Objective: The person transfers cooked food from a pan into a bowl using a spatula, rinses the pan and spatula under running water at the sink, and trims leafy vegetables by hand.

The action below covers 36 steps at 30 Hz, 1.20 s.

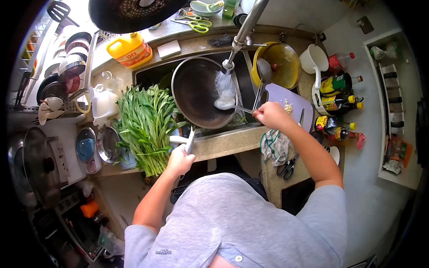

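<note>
My left hand is closed around the pale handle of a dark wok, which is held over the sink. In my right hand is the handle of a ladle; its bowl is inside the wok, under water running from the faucet. Water fills and splashes over the ladle's bowl. A large heap of long green leafy vegetables lies just left of the wok. Beyond my right hand is a purple cutting board with chopped pale bits on it.
A yellow basin and a white pot stand at the back right, with several sauce bottles nearby. A yellow jug is behind the sink. A cloth and black scissors lie at the front right. Another dark pan hangs above.
</note>
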### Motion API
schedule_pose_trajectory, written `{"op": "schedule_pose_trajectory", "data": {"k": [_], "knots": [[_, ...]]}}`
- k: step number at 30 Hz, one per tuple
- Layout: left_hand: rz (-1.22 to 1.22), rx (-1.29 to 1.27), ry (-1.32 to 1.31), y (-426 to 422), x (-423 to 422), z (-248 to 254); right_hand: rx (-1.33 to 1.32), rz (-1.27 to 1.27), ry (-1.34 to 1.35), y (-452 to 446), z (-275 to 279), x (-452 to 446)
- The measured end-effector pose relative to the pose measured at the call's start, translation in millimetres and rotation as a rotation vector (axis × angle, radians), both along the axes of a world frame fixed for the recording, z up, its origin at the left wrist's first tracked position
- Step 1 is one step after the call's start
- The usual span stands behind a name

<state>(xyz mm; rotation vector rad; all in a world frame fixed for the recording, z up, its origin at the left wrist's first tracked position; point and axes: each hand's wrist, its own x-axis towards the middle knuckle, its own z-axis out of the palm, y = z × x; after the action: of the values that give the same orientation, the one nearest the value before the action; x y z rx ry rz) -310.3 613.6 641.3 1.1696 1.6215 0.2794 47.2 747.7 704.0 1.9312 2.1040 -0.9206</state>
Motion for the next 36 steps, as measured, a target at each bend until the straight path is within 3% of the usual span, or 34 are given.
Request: {"op": "schedule_pose_trajectory", "data": {"k": [2, 6, 10, 12, 14, 17, 18, 20, 24, 26, 27, 28, 31, 33, 36], "knots": [[0.010, -0.047, -0.019, -0.2, -1.5, 6.0, 0.014, -0.065, 0.006, -2.8, -18.8, -22.0], [0.049, -0.168, -0.142, -2.7, 0.8, 4.2, 0.120, -0.222, 0.303, -15.7, -40.6, -53.0], [0.052, -0.223, -0.253, -2.3, 7.4, 5.8, 0.023, -0.127, 0.369, -25.3, -36.5, -61.1], [0.048, -0.232, -0.303, -3.1, 8.5, -2.6, -0.086, -0.140, 0.322, -29.0, 1.4, -48.0], [0.044, -0.229, -0.302, -2.7, 10.5, -6.8, -0.193, 0.001, 0.157, -29.2, 36.9, -27.3], [0.034, -0.226, -0.293, -1.6, 12.2, -11.2, -0.147, 0.114, 0.023, -15.5, 52.7, -30.1], [0.030, -0.223, -0.290, -1.6, 12.5, -12.0, -0.150, 0.108, 0.024, -13.4, 33.5, -36.9], [0.026, -0.231, -0.287, -1.6, 14.9, -13.5, 0.133, 0.021, 0.206, -11.2, -23.5, -57.5], [0.035, -0.204, -0.233, -2.8, 16.9, -26.5, 0.151, -0.099, 0.302, -24.2, -28.3, -65.5], [0.029, -0.195, -0.199, -5.3, 14.2, -36.9, -0.054, -0.018, 0.273, -36.5, -1.1, -44.3], [-0.021, -0.071, -0.109, -5.5, 11.2, -45.4, -0.181, -0.094, 0.240, -40.2, 21.9, -37.9], [-0.069, 0.052, -0.017, -3.6, 10.8, -45.4, -0.179, -0.093, 0.238, -41.6, 23.0, -28.3], [-0.096, 0.054, 0.061, 6.4, 6.5, -18.3, -0.152, -0.094, -0.130, -42.4, 16.9, -18.8], [-0.131, 0.058, 0.102, 11.8, 0.0, -8.4, -0.047, -0.133, -0.126, -45.4, -24.7, -23.9], [-0.188, 0.060, 0.170, 19.8, -4.0, 14.8, 0.047, -0.164, -0.144, -44.8, -39.6, -48.2]]}}
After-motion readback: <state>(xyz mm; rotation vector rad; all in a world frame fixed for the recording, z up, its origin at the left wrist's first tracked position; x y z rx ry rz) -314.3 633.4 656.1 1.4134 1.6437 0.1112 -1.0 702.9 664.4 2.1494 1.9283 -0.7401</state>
